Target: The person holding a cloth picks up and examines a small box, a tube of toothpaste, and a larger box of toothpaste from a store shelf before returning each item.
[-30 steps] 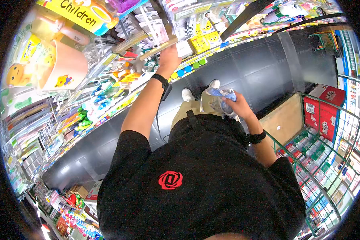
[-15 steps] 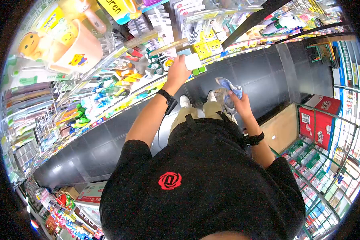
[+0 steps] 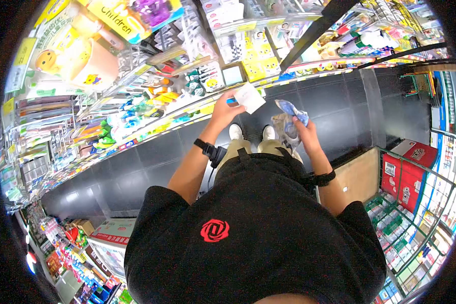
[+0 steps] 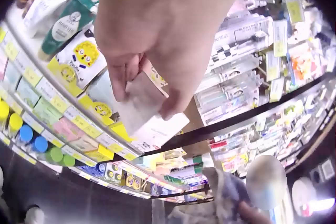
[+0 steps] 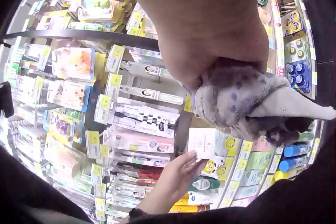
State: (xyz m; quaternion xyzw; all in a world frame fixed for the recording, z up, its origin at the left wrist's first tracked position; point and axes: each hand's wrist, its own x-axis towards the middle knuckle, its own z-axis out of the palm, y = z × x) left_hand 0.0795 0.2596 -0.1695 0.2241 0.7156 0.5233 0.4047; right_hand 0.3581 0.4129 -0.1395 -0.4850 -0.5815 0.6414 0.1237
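In the head view my left hand pinches a small white box between thumb and fingers, held out in front of the shelf edge. The left wrist view shows the box under the fingers, its pale face tilted. My right hand grips a crumpled blue and grey cloth above the floor, to the right of the box. Up close in the right wrist view, the cloth looks soft, with dark spots and a pale pointed end hanging out.
Shelves of packaged toiletries run along the front and left, with yellow cartoon boxes and a pink cup. A green wire cart stands at my right, with a red carton beside it. Dark tiled floor lies between.
My left hand has drawn back from the shelf with the white box, bringing it toward the right hand. The right hand keeps its grip on the cloth, nearly in place.
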